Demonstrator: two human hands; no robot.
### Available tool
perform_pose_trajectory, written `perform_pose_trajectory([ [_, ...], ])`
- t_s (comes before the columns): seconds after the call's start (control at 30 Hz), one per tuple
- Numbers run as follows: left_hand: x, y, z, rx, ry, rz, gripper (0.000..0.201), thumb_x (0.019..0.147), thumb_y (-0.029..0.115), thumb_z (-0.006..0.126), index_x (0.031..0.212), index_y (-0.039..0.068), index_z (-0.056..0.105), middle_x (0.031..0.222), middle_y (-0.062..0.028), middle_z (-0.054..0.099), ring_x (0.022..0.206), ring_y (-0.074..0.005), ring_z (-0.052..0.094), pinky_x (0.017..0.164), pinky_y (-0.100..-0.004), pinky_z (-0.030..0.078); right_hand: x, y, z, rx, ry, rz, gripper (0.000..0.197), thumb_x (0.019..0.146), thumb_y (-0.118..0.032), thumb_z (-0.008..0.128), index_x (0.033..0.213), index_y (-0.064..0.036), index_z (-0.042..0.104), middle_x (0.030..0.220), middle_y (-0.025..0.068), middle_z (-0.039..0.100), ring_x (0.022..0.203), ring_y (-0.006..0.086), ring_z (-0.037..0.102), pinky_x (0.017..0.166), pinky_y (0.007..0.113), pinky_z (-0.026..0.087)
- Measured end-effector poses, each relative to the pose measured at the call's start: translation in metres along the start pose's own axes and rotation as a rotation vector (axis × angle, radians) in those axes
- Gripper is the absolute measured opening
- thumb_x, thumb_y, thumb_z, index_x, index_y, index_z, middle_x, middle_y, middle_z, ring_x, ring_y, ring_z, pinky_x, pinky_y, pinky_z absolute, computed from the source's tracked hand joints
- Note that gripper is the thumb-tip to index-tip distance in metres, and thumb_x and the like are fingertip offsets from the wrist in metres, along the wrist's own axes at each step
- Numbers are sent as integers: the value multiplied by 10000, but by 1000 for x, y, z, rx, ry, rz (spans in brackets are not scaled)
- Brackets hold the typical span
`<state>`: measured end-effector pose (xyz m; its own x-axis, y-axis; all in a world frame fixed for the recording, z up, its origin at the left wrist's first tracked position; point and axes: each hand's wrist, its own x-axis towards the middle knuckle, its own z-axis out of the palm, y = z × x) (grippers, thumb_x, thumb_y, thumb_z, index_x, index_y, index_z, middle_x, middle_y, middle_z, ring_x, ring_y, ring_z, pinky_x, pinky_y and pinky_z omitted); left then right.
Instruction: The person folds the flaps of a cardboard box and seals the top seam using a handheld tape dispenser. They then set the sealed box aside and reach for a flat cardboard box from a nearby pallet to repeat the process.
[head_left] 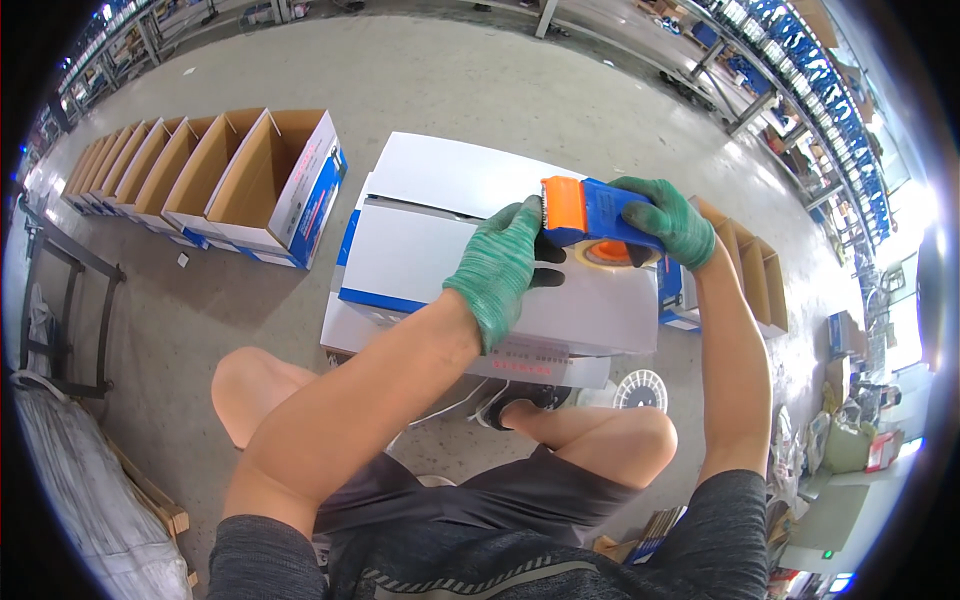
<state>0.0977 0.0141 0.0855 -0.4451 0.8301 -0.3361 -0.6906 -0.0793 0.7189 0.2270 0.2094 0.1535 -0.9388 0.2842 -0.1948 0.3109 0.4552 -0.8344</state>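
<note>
Head view:
1. White box (430, 250), flaps folded over.
2. Tape dispenser (606, 210) above it, right hand's (680, 222) grip closed around its body.
3. Left hand (495, 265) at the toothed end, grip indeterminable; apparently readying tape (585, 256), next requiring steady dispenser control.

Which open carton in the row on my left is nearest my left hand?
The rightmost carton: its blue-and-white outer side faces your left hand, while the others stand farther off, each partly hidden behind the next.
</note>
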Motion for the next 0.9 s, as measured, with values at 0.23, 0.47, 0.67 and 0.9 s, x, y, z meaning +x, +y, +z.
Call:
perform_pose_trajectory([
  [0.23, 11, 10, -2, 318, 172, 93, 279, 1026, 296, 497, 1010, 35, 596, 899, -112, 624, 760, -210, 597, 630, -367, 509, 11, 7, -6, -41, -29, -41, 612, 871, -472, 646, 1199, 43, 606, 726, 49, 618, 533, 115, 598, 494, 236, 482],
  [0.47, 13, 86, -147, 719, 594, 703, 243, 1029, 210, 429, 1051, -16, 517, 986, -168, 594, 865, -279, 643, 728, -400, 565, 31, -41, 14, -188, -86, 59, 535, 860, -448, 697, 1145, 3, 666, 800, 60, 659, 654, 102, 603, 600, 250, 513],
  [0.67, 15, 92, -174, 111, 408, 366, 231, 1031, 190, 405, 1153, -1, 450, 1079, -170, 591, 837, -316, 709, 723, -410, 635, 50, -57, 27, -373, -50, 112, 511, 852, -443, 704, 1105, 1, 697, 871, 94, 689, 756, 152, 625, 729, 301, 533],
  [0.9, 56, 34, -242, 941, 383, 237, 315, 1018, 236, 465, 1229, 3, 470, 1115, -185, 591, 958, -265, 666, 835, -326, 553, 56, -62, 33, -366, -70, 122, 514, 841, -459, 714, 1069, 2, 717, 857, 106, 696, 741, 162, 619, 735, 303, 530],
])
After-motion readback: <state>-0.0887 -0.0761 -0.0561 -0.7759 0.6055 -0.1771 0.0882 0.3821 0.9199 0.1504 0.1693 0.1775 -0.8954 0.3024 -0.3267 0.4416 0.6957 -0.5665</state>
